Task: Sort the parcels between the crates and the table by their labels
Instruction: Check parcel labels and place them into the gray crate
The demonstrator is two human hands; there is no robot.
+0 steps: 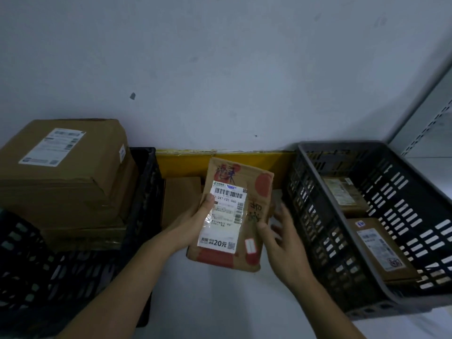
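Note:
A flat brown cardboard parcel [254, 192] with red patches and a white shipping label [223, 216] is held upright between the two crates. My left hand [195, 223] grips its left edge, thumb on the label. My right hand [283, 238] touches its right edge with the fingers spread. A black crate [144, 192] on the left is piled with large brown boxes [66, 172]. On the right, a grey crate [325, 216] holds two small labelled parcels [347, 194] [379, 248].
A brown box [181, 199] lies on the table behind the held parcel, in front of a yellow strip [244, 160] along the white wall. A metal shelf upright [428, 123] rises at the far right. White tabletop [220, 302] shows below the hands.

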